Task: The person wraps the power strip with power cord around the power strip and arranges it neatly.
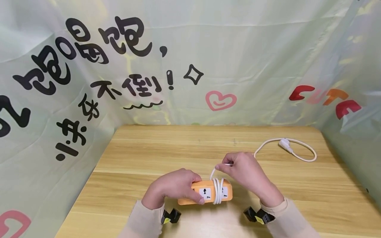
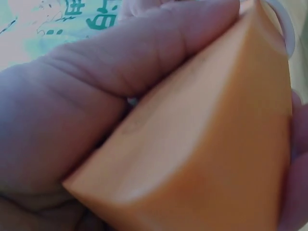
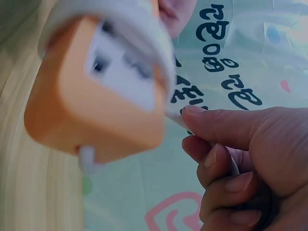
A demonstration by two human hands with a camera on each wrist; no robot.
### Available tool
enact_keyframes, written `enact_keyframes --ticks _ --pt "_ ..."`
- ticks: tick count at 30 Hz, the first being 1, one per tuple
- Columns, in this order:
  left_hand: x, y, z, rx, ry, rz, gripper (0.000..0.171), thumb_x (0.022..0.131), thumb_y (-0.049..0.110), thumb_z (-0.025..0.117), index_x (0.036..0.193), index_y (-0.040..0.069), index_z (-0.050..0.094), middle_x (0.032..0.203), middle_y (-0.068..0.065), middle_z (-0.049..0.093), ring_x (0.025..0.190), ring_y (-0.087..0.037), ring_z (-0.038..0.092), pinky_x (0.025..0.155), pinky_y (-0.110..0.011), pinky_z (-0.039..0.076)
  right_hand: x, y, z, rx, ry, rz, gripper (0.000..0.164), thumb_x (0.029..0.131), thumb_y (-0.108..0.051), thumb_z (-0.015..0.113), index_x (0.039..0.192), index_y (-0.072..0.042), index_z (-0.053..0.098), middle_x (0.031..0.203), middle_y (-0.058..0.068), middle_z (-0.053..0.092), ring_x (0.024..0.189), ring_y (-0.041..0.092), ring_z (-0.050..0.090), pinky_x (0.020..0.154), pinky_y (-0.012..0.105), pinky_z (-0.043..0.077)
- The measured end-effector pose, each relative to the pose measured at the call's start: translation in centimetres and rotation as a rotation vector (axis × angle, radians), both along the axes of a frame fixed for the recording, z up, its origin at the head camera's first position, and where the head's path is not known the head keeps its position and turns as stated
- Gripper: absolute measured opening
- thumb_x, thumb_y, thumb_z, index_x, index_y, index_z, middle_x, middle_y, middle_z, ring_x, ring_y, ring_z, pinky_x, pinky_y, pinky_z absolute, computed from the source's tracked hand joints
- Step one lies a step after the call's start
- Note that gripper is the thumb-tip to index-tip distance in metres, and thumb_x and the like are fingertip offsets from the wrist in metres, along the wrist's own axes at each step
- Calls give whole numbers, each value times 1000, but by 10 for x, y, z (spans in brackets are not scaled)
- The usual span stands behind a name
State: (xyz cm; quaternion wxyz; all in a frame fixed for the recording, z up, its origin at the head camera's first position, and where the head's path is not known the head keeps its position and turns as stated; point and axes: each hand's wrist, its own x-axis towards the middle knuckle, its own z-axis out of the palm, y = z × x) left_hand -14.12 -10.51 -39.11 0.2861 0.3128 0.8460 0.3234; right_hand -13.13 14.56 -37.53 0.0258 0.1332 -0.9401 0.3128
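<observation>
An orange power strip (image 1: 188,201) with white socket faces is gripped by my left hand (image 1: 175,185), the thumb lying across its top and the fingers along the far side. Several turns of white cord (image 1: 218,191) wrap round the strip near its right end. Just above and right of it, my right hand (image 1: 245,170) pinches the cord between thumb and curled fingers. In the right wrist view the cord leaves the end of the power strip (image 3: 110,120) and a stretch runs to the right hand (image 3: 240,163). The left wrist view shows the strip's orange side (image 2: 202,144) close up.
Beyond the right hand, the loose cord loops over the wooden table (image 1: 148,155) and ends in a white plug (image 1: 285,145). Printed fabric (image 1: 262,59) surrounds the table at the back and sides. Small black devices (image 1: 171,216) sit at both wrists.
</observation>
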Motion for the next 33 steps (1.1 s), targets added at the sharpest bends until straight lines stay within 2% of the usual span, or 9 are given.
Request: enact_keyframes --ticks 8,14,19,26,29,33 --pt "1 1 -2 -43 13 103 23 82 31 88 83 20 68 70 9 63 57 -6 51 55 -22 44 9 -9 1 -10 89 33 19 92 -24 83 75 -21 76 67 -13 68 56 2 51 53 23 45" --pt "-1 2 -3 -42 63 243 25 85 34 86 89 17 69 73 5 64 61 -11 56 57 -27 47 15 -19 0 -6 195 46 12 94 -17 81 82 -18 79 75 -8 72 59 -1 53 53 20 47" --pt "-3 0 -1 13 100 344 28 88 37 83 94 14 69 75 2 65 62 -13 58 57 -30 49 20 -25 0 14 291 56 5 97 -15 77 94 -13 80 77 -5 70 62 0 51 56 21 46" --pt "-8 -4 0 98 104 434 27 91 39 80 98 15 71 76 1 67 62 -14 61 57 -32 52 25 -32 -4 28 363 82 11 99 -10 73 106 -7 80 84 -3 71 68 3 57 62 26 53" --pt "-10 -6 2 149 86 466 28 92 41 79 103 16 73 80 1 69 65 -15 63 59 -33 54 26 -32 -5 8 369 91 10 100 -10 72 106 -9 79 80 -7 68 66 0 54 60 24 50" --pt "-12 -9 5 226 62 533 32 92 42 80 106 14 74 83 -1 70 68 -17 65 62 -34 54 25 -32 -3 -50 385 89 8 101 -10 71 95 -14 75 74 -11 61 60 -3 46 55 20 43"
